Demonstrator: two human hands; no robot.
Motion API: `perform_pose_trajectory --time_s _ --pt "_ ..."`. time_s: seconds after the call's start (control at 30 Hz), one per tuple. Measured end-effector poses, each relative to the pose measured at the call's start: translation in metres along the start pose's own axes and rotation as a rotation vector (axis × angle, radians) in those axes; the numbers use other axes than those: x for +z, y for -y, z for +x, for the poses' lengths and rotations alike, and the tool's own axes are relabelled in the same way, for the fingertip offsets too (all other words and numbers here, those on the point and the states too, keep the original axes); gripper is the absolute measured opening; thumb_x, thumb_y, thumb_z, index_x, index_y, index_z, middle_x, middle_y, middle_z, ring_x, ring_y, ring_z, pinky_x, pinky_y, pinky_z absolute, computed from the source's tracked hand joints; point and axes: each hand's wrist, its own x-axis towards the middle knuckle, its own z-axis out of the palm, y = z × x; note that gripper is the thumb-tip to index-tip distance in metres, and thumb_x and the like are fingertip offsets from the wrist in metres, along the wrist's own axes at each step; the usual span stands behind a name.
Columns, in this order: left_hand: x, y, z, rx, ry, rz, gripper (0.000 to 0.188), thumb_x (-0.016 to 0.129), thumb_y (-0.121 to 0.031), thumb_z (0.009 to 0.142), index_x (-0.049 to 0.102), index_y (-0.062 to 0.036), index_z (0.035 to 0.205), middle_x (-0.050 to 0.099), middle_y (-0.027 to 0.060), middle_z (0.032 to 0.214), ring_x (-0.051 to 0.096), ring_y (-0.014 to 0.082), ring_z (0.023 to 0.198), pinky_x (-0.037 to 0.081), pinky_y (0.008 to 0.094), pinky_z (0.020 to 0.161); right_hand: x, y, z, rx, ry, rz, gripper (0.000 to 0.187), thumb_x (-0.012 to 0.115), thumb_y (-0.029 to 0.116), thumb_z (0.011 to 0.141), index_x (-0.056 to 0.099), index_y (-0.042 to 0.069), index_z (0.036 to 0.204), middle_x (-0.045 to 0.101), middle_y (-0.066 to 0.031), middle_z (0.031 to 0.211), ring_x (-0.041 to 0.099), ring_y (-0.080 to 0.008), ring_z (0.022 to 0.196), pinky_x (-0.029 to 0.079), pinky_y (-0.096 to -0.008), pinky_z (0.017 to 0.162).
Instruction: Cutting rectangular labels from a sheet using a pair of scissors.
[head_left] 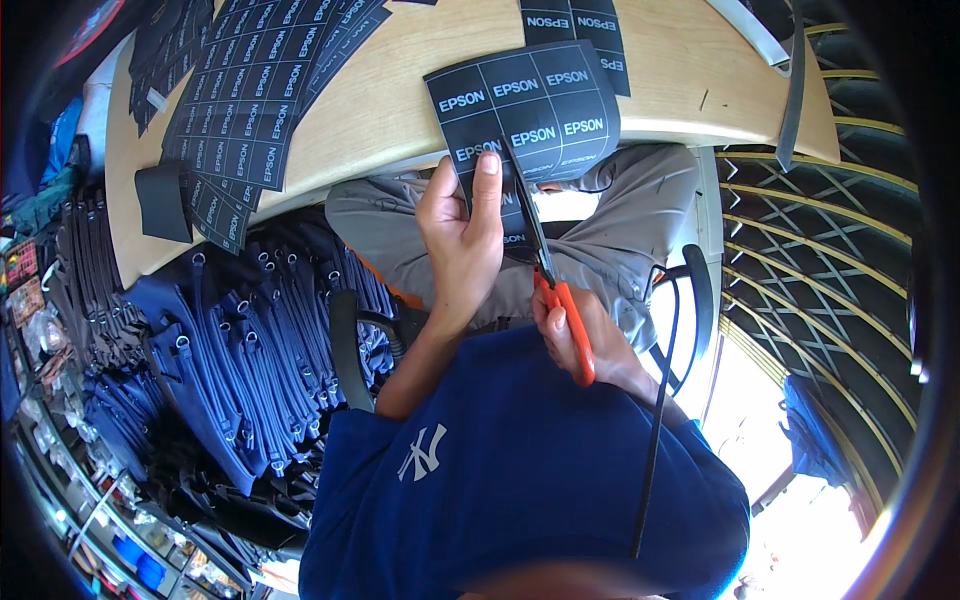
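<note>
My left hand (466,225) pinches a black sheet of printed labels (520,95) near its lower left, thumb on top. The sheet curves upward in front of me, over my lap and the table's near edge, with pale lines dividing it into rectangles. In my right hand (590,335) is a pair of scissors (566,325) with orange-red handles. Their dark blades point away from me and lie along a line between two columns of the sheet. A strip of labels hangs to the left of the blades, partly behind my left fingers.
On the wooden table (370,125), more printed black sheets (245,90) overlap at the left, with another sheet (575,30) at the back. A dark strip (792,100) hangs over the right edge. Many dark blue straps (250,370) with metal rings hang at my left. A folding metal gate (820,220) stands at right.
</note>
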Motion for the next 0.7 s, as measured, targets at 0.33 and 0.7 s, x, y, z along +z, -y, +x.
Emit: perform_pose_trajectory --time_s 0.33,0.7 --pt "0.008 -0.005 -0.010 0.027 -0.014 -0.007 0.013 0.054 -0.015 0.093 0.057 -0.0028 0.088 0.046 -0.0079 0.064 0.032 -0.0013 0.054 0.023 0.0181 0.046 -0.001 -0.005 0.002 -0.107 0.023 0.021 0.048 0.039 0.045 0.093 0.048 0.000 0.080 0.047 -0.0110 0.067 0.048 -0.0210 0.059 0.037 -0.0356 0.057" --pt "0.009 -0.008 -0.010 0.054 -0.022 0.007 0.012 0.054 -0.013 0.093 0.056 -0.0017 0.089 0.047 -0.0074 0.065 0.033 -0.0008 0.055 0.025 0.0183 0.047 0.005 -0.005 0.003 0.052 -0.046 0.115 0.055 0.033 0.048 0.095 0.045 0.003 0.067 0.044 -0.0020 0.046 0.049 -0.0133 0.039 0.038 -0.0273 0.039"
